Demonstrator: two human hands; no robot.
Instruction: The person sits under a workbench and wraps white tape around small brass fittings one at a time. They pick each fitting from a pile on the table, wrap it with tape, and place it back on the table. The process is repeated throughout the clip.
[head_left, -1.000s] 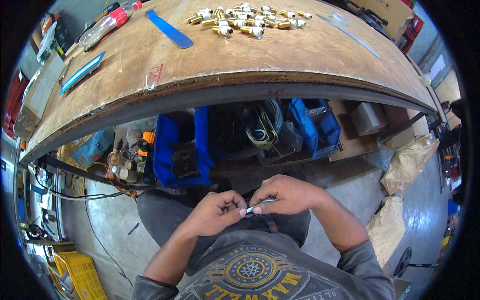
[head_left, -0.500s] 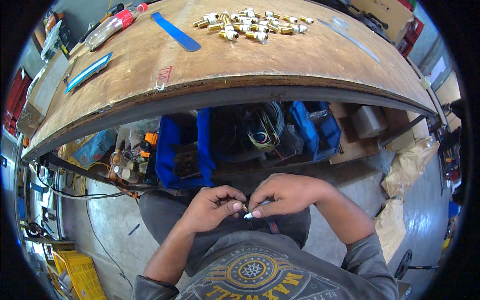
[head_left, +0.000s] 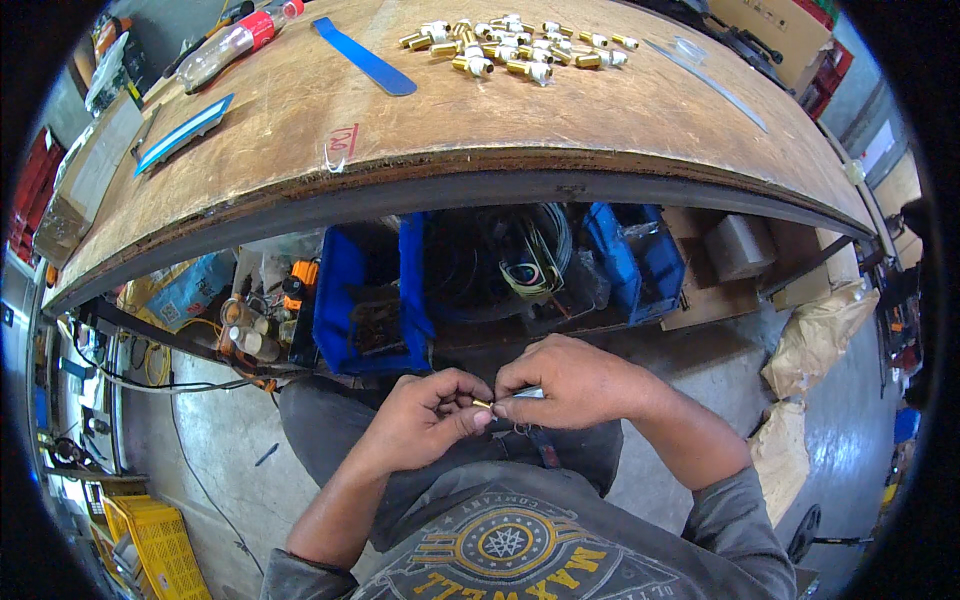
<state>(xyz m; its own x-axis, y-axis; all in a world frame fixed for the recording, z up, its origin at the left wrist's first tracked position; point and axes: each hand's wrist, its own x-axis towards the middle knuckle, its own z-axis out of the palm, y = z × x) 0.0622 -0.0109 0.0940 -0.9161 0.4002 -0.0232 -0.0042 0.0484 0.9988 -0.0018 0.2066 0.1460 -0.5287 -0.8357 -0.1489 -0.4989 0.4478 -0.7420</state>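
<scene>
Above my lap, below the table edge, my two hands meet almost fingertip to fingertip. My left hand (head_left: pixel 430 418) is closed in a pinch on a small brass fitting (head_left: pixel 482 404), whose gold end peeks out between thumb and fingers. My right hand (head_left: pixel 562 385) is closed too, its fingertips against the fitting's other side. A pale whitish piece (head_left: pixel 532 393) shows between its fingers; most of it is hidden, so I cannot tell its kind. On the wooden table (head_left: pixel 250 130) lies a pile of brass fittings (head_left: pixel 520 45) with white ends.
On the table lie a blue strip (head_left: pixel 365 58), a plastic bottle (head_left: pixel 225 52), a blue-and-white flat tool (head_left: pixel 185 135) and a thin metal strip (head_left: pixel 710 88). Blue bins (head_left: pixel 370 300) and coiled cable (head_left: pixel 535 270) sit underneath. A yellow crate (head_left: pixel 160 545) stands on the floor.
My right hand's thumb has drawn up beside the fitting, and the white bit by its tip has gone from sight. More of the brass shows now. The view has shifted slightly.
</scene>
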